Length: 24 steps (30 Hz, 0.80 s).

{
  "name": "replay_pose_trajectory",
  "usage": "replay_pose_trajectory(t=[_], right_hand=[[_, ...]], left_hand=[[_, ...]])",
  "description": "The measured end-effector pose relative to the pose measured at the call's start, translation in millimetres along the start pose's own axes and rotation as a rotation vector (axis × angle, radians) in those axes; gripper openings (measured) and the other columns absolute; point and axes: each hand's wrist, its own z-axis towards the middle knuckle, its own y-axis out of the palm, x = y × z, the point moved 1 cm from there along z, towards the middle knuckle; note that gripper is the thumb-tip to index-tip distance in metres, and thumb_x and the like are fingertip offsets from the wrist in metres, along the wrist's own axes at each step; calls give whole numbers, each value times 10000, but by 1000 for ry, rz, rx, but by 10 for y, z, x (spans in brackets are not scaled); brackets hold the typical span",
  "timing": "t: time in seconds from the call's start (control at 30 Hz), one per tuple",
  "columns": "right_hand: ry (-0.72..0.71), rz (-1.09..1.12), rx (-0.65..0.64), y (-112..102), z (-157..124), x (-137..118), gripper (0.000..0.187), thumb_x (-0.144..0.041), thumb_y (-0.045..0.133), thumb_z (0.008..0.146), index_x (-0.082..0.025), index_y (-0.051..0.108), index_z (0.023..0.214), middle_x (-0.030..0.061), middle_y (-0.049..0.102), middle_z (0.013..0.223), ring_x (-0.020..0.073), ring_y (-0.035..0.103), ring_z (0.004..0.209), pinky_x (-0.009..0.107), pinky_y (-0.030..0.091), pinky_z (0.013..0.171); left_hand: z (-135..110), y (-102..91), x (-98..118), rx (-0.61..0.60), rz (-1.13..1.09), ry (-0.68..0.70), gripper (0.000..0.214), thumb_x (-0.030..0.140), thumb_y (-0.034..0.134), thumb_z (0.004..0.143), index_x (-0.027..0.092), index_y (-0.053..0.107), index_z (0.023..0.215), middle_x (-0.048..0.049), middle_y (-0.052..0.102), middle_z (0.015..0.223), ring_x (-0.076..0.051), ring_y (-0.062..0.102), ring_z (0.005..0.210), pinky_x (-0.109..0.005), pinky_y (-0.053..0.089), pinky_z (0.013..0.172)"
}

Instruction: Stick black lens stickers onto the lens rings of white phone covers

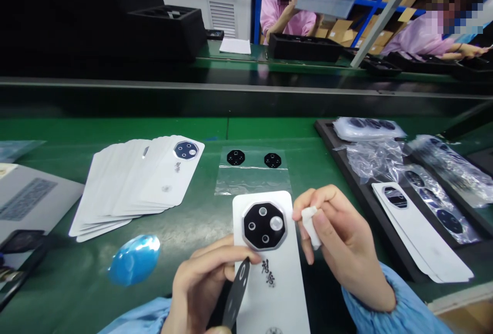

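Observation:
A white phone back cover (269, 293) lies in front of me, with a black octagonal camera module (264, 225) in a silver ring near its top. My left hand (204, 288) grips a thin black strip with an oval opening (234, 293), and its fingertips reach the cover's left edge. My right hand (342, 241) pinches a folded white cloth (310, 226) just right of the module, apart from it. Beyond the cover, a clear bag (252, 182) holds two black octagonal lens plates (235, 157). The lower end of the strip is hidden by my left hand.
A fan of white covers (131, 180) and a blue round pad (134, 259) lie left on the green belt. A grey laptop (34, 200) sits far left. A black tray (358, 221) holds bagged parts and covers on the right. Across a rail, two people in pink work.

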Motion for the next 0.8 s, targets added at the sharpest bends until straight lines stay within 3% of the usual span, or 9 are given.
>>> replay_pose_trajectory(t=[0.07, 0.2, 0.4, 0.5, 0.63, 0.8], right_hand=[[3, -10, 11, -3, -2, 4, 59, -235, 424, 998, -226, 470, 964, 8, 562, 900, 42, 470, 528, 159, 432, 426], [-2, -28, 21, -8, -4, 0, 60, -251, 432, 996, -227, 473, 959, -1, 546, 877, 42, 469, 507, 175, 412, 423], [54, -5, 36, 2, -23, 0, 76, -267, 454, 983, -220, 487, 933, 1, 527, 849, 58, 478, 514, 183, 386, 407], [71, 12, 57, 24, -24, -6, 80, -269, 466, 975, -217, 490, 919, 1, 517, 832, 63, 473, 520, 176, 381, 398], [93, 17, 60, 50, -8, -14, 86, -275, 472, 969, -219, 499, 910, 3, 512, 830, 73, 472, 539, 172, 389, 398], [136, 10, 82, 58, -5, -31, 111, -323, 503, 954, -232, 499, 890, -9, 508, 811, 80, 464, 535, 173, 385, 396]], left_hand=[[0, -9, -1, -8, -2, 0, 460, 489, 671, 700, 217, 698, 1071, -91, 636, 925, -246, 593, 753, -390, 532, 765], [-25, -25, -35, 12, -10, -14, 484, 488, 676, 698, 222, 688, 1102, -125, 637, 1073, -323, 606, 920, -366, 540, 691], [13, 118, 33, 118, -34, 38, 454, 515, 706, 674, 196, 718, 998, -105, 676, 930, -249, 614, 719, -400, 541, 749], [15, 172, 72, 138, -23, 25, 450, 518, 715, 666, 194, 719, 979, -105, 687, 960, -222, 606, 659, -398, 544, 741], [1, 177, 87, 168, -17, 37, 439, 513, 687, 706, 211, 714, 1024, -103, 680, 1063, -234, 645, 714, -385, 548, 768], [4, 163, 65, 154, 1, 102, 431, 514, 682, 721, 232, 714, 1046, -88, 691, 1035, -241, 649, 760, -334, 554, 702]])
